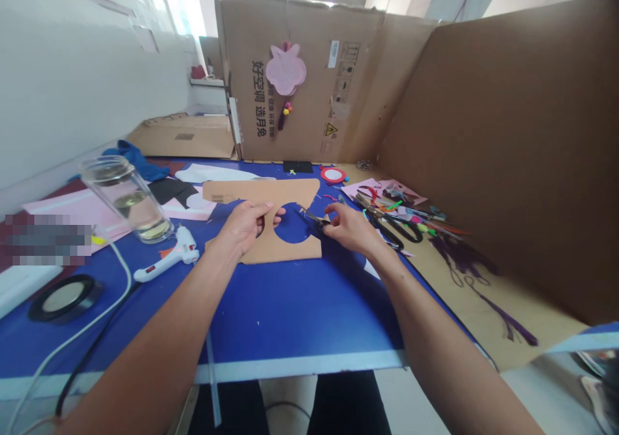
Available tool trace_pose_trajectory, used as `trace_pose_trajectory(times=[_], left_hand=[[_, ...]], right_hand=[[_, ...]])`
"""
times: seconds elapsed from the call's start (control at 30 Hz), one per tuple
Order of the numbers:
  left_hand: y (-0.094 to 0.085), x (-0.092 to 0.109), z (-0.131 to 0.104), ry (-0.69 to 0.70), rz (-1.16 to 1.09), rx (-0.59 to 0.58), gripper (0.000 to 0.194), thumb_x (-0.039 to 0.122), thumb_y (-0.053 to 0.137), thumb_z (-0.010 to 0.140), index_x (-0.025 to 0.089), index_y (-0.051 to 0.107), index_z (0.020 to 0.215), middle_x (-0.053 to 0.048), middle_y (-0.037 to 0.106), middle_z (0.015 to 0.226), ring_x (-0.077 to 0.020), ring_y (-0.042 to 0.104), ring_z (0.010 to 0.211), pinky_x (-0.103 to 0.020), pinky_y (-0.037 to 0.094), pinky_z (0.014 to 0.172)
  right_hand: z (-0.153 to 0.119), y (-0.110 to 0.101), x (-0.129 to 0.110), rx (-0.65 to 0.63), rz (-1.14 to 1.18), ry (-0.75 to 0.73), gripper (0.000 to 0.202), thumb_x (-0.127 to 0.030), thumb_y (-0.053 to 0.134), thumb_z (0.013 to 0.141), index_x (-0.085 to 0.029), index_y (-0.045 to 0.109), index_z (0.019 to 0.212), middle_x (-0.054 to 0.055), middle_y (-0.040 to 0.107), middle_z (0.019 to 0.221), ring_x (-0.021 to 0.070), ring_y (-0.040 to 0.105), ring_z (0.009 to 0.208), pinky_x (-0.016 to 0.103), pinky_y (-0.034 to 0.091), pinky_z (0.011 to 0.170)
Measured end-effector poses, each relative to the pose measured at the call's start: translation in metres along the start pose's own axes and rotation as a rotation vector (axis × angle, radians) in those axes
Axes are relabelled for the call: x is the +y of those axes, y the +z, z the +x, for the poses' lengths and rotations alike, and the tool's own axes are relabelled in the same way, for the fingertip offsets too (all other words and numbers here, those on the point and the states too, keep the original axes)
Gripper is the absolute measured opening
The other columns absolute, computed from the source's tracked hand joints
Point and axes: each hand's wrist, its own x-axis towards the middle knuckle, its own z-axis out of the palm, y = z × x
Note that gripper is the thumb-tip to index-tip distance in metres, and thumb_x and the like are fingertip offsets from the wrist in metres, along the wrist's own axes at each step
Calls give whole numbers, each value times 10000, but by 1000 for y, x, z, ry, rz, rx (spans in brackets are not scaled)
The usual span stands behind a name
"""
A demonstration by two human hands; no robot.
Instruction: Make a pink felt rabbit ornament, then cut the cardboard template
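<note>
My left hand [244, 227] grips a tan cardboard piece [290, 251] by its middle, thumb on top and fingertips showing through a round cut-out. The cardboard has a large round opening on its right part, with a gap in its right edge. My right hand [349, 227] is closed on small scissors [313, 217] with dark handles. Their blades point left, over the opening near its upper right edge. Blue table surface shows through the hole.
Left of my hands are a white glue gun [167, 256], a glass jar [133, 203] with liquid, black tape [65, 298] and cables. At right lie larger black scissors [391, 223], coloured scraps and purple tassels [459, 254]. Tall cardboard walls [358, 87] stand behind and right.
</note>
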Motion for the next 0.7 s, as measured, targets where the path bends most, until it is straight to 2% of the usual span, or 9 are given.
trace_pose_trajectory(times=[0.1,0.2,0.27,0.4,0.47,0.57,0.7], left_hand=[[2,-1,-2,-35,19,-51,112,133,750,940,89,804,853,-154,847,869,-159,763,649,-250,641,665],[3,-6,-2,-42,25,-123,98,153,789,924,98,805,845,-130,819,791,-188,787,671,-258,639,649],[5,-8,-4,-38,12,-185,84,164,826,900,100,803,851,-122,805,775,-205,797,692,-280,651,677],[8,-9,-8,-20,-22,-270,109,180,883,850,124,793,826,-95,784,760,-189,775,689,-291,650,717],[9,-10,-8,6,-27,-252,153,178,901,827,137,773,755,-51,722,661,-137,694,586,-232,581,611],[9,-12,-5,37,-10,-197,255,183,921,803,150,722,648,11,593,532,-66,500,443,-189,382,451],[7,-16,-1,46,22,-190,283,213,953,761,154,708,633,23,559,523,-54,429,436,-206,302,439]], right_hand=[[5,-2,1,14,285,70,464,-310,780,770,-215,747,1223,29,747,853,202,634,719,300,434,643],[4,2,-10,-70,576,89,415,-317,751,731,-201,749,1130,17,731,842,182,608,704,282,457,610],[0,7,-21,-130,682,61,345,-298,731,701,-200,761,1030,18,742,871,168,593,704,268,458,592],[-8,13,-38,-263,806,-6,270,-268,701,669,-196,781,917,4,720,783,135,496,625,250,405,553],[-11,14,-42,-322,869,3,283,-270,717,671,-201,799,933,9,732,780,128,468,600,249,389,548],[-12,13,-43,-387,933,48,294,-290,776,685,-210,822,964,29,771,833,122,469,588,246,384,548],[-11,13,-37,-454,922,8,345,-415,873,757,-221,843,1041,55,811,1028,101,465,596,225,329,519]])
